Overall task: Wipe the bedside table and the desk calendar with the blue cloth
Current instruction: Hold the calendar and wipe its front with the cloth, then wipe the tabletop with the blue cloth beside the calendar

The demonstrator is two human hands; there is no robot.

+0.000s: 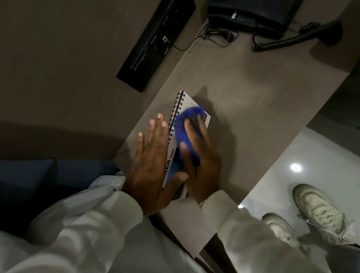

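Note:
The white spiral-bound desk calendar (187, 100) lies flat on the brown bedside table (255, 105), near the table's left edge. My right hand (200, 158) presses the crumpled blue cloth (186, 130) onto the calendar's face, fingers closed over the cloth. My left hand (153, 155) lies flat and spread along the calendar's spiral edge, its thumb across the lower part of the page. Most of the calendar's print is hidden under my hands and the cloth.
A black desk phone (254, 9) with a coiled cord (290, 39) stands at the table's far end. A black wall panel (157, 39) is on the left wall. Glossy floor and my two pale shoes (318, 213) are to the right.

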